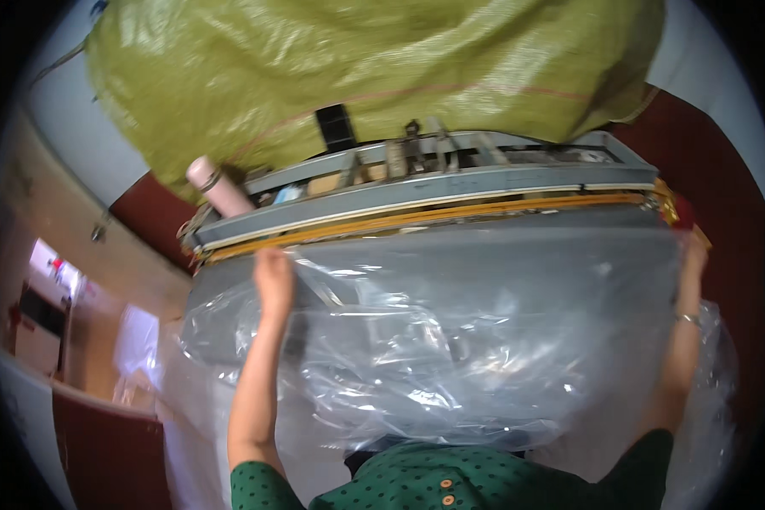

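- the clear plastic bag (450, 340) is stretched wide across the grey bed (501, 242) of the sealer (433, 191), its top edge lying just under the long yellow strip (450, 212) along the machine's front.
- left hand (274, 276) is curled shut on the bag's top edge near the bed's left end, pinching the film up toward the strip.
- right hand (695, 255) is way over at the bed's right corner, touching the bag edge there. looks like it's gripping too, but it's so close to the rim of the view that i honestly can't tell if the fingers are closed.
- so the bag sits between both hands and hangs down in front of the body, bunched and wrinkly in the middle, over the green dotted shirt (450, 484).
- my take on doing this bit well: keep even tension from both ends so the edge lies flat and straight along the strip. the film is crumpled near the left hand and i'd want that smoothed out.
- both ends should line up at the same height, or the edge would run crooked across the bed.
- further out: a pink bottle (219, 187) sits at the machine's back left corner.
- a big green woven sack (357, 68) is piled over the top behind the sealer.
- red floor (153, 212) shows at the sides.
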Demonstrator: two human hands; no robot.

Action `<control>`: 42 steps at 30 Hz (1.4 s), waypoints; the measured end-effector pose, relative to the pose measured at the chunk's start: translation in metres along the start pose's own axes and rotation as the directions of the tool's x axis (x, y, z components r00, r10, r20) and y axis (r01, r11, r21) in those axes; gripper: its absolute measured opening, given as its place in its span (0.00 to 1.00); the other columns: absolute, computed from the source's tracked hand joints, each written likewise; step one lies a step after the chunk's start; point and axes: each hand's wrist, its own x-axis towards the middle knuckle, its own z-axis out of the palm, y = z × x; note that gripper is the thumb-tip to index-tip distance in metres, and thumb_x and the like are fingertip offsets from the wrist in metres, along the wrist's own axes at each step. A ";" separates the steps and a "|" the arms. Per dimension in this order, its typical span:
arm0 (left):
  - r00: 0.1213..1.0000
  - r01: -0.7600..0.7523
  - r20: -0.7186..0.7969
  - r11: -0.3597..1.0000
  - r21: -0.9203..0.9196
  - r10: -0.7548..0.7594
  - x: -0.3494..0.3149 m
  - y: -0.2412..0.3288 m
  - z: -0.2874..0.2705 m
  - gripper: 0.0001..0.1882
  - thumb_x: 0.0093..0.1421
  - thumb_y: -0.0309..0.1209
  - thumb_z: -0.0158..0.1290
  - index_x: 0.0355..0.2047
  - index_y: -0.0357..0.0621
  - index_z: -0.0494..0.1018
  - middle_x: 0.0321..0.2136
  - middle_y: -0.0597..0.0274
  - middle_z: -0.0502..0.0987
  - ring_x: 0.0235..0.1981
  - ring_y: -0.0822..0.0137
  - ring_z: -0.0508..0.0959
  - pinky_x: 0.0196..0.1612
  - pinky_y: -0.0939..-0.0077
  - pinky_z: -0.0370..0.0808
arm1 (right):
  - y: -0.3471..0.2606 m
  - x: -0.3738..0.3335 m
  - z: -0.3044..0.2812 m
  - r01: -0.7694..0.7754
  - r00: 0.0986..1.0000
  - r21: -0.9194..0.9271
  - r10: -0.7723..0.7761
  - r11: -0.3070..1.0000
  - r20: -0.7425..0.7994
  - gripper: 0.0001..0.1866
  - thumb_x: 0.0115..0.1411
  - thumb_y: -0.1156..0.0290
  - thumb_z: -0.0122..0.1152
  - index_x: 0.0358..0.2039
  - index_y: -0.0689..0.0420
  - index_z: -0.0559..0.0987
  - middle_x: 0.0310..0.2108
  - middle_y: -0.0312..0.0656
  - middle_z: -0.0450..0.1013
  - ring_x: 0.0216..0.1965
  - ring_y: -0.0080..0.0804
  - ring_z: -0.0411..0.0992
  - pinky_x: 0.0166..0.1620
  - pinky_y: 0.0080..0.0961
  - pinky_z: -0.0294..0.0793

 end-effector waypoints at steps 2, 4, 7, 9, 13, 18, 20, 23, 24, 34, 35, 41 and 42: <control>0.898 0.354 -0.120 0.856 -0.377 -0.424 -0.002 0.001 -0.052 0.05 0.59 0.30 0.41 0.28 0.45 0.63 0.19 0.72 0.58 0.20 0.80 0.58 0.22 0.83 0.58 | -0.054 -0.071 0.160 0.162 0.985 -0.322 -0.131 0.933 0.116 0.12 0.58 0.67 0.46 0.32 0.61 0.74 0.27 0.38 0.71 0.30 0.29 0.68 0.35 0.26 0.66; 0.921 0.337 -0.111 0.908 -0.251 -0.372 0.004 -0.026 -0.029 0.06 0.58 0.29 0.41 0.25 0.44 0.62 0.17 0.71 0.59 0.19 0.79 0.58 0.21 0.82 0.58 | -0.044 -0.078 0.178 0.137 0.962 -0.500 -0.235 0.855 -0.139 0.11 0.58 0.68 0.47 0.31 0.64 0.71 0.30 0.50 0.72 0.33 0.40 0.70 0.40 0.34 0.67; 0.945 0.242 -0.224 0.970 -0.008 -0.237 0.003 -0.110 -0.018 0.07 0.58 0.27 0.41 0.23 0.44 0.62 0.18 0.71 0.61 0.19 0.79 0.59 0.22 0.82 0.59 | -0.043 -0.104 0.233 0.209 0.975 -0.297 -0.220 0.932 -0.004 0.09 0.59 0.68 0.50 0.28 0.61 0.70 0.22 0.45 0.69 0.25 0.36 0.68 0.32 0.31 0.68; 0.921 0.272 -0.232 0.942 -0.197 -0.314 0.016 -0.140 -0.015 0.08 0.59 0.28 0.42 0.22 0.44 0.62 0.18 0.71 0.62 0.19 0.79 0.58 0.22 0.82 0.58 | -0.054 -0.108 0.250 0.144 0.989 -0.190 -0.146 0.971 0.002 0.10 0.58 0.67 0.51 0.27 0.61 0.70 0.19 0.42 0.68 0.21 0.32 0.66 0.29 0.28 0.67; 0.913 0.285 -0.181 0.890 -0.357 -0.365 0.038 -0.166 0.005 0.09 0.59 0.29 0.46 0.22 0.44 0.62 0.19 0.73 0.62 0.20 0.80 0.57 0.22 0.84 0.57 | -0.057 -0.102 0.267 0.261 0.957 -0.244 -0.284 0.934 -0.061 0.11 0.58 0.65 0.53 0.26 0.60 0.70 0.18 0.39 0.67 0.20 0.28 0.65 0.28 0.24 0.67; 0.904 0.289 -0.201 0.887 -0.361 -0.377 0.039 -0.164 0.005 0.09 0.58 0.29 0.49 0.23 0.43 0.62 0.20 0.73 0.62 0.19 0.80 0.58 0.21 0.86 0.57 | -0.055 -0.103 0.272 0.201 0.951 -0.258 -0.252 0.945 -0.180 0.10 0.55 0.67 0.57 0.26 0.59 0.69 0.20 0.38 0.67 0.22 0.27 0.66 0.31 0.23 0.68; 0.904 0.254 -0.268 0.923 -0.289 -0.333 0.037 -0.158 0.001 0.08 0.58 0.29 0.49 0.25 0.43 0.62 0.21 0.72 0.62 0.19 0.80 0.59 0.20 0.85 0.58 | -0.058 -0.104 0.274 0.173 0.951 -0.272 -0.233 0.947 -0.206 0.08 0.54 0.70 0.58 0.27 0.58 0.69 0.21 0.35 0.67 0.23 0.23 0.64 0.31 0.20 0.67; 0.824 0.372 -0.263 0.830 -0.416 -0.502 0.039 -0.121 0.013 0.05 0.57 0.28 0.46 0.29 0.43 0.61 0.22 0.70 0.63 0.21 0.78 0.62 0.21 0.83 0.63 | -0.019 -0.078 0.249 0.254 0.905 -0.220 -0.311 0.942 -0.289 0.07 0.53 0.71 0.57 0.29 0.60 0.70 0.23 0.41 0.69 0.25 0.29 0.68 0.33 0.24 0.69; 0.815 0.367 -0.283 0.829 -0.423 -0.505 0.037 -0.116 0.012 0.05 0.57 0.27 0.46 0.29 0.43 0.61 0.22 0.70 0.63 0.22 0.78 0.62 0.22 0.83 0.64 | -0.014 -0.081 0.251 0.234 0.912 -0.191 -0.284 0.953 -0.297 0.07 0.53 0.72 0.56 0.29 0.60 0.70 0.24 0.40 0.69 0.26 0.29 0.68 0.33 0.24 0.69; 0.948 0.317 0.146 0.877 -0.361 -0.283 0.029 -0.113 -0.037 0.03 0.54 0.23 0.45 0.30 0.42 0.64 0.22 0.70 0.64 0.22 0.80 0.63 0.27 0.86 0.64 | -0.093 -0.089 0.276 0.012 0.934 -0.345 -0.133 0.939 -0.330 0.13 0.54 0.73 0.54 0.40 0.61 0.70 0.33 0.46 0.72 0.36 0.35 0.72 0.42 0.27 0.70; 0.931 0.358 0.205 0.863 -0.356 -0.302 0.027 -0.087 -0.046 0.03 0.54 0.21 0.45 0.29 0.42 0.64 0.23 0.70 0.64 0.23 0.80 0.64 0.30 0.88 0.63 | -0.123 -0.107 0.294 0.172 0.943 -0.234 -0.229 0.957 -0.240 0.12 0.55 0.73 0.52 0.40 0.61 0.70 0.35 0.46 0.71 0.36 0.34 0.71 0.41 0.27 0.69; 0.979 0.184 0.004 0.863 -0.471 -0.206 -0.017 -0.004 -0.136 0.05 0.55 0.20 0.47 0.30 0.42 0.64 0.27 0.69 0.65 0.30 0.80 0.66 0.35 0.87 0.64 | -0.317 -0.296 0.391 0.764 0.411 0.206 -0.707 0.611 0.576 0.14 0.49 0.70 0.59 0.37 0.59 0.71 0.38 0.46 0.67 0.40 0.44 0.66 0.42 0.30 0.66; 0.977 0.163 -0.038 0.854 -0.494 -0.208 -0.024 -0.003 -0.146 0.05 0.55 0.20 0.48 0.30 0.42 0.64 0.28 0.69 0.65 0.30 0.80 0.66 0.35 0.87 0.65 | -0.332 -0.317 0.398 0.822 0.342 0.214 -0.758 0.528 0.556 0.12 0.49 0.68 0.60 0.32 0.60 0.73 0.33 0.45 0.69 0.37 0.46 0.68 0.38 0.31 0.68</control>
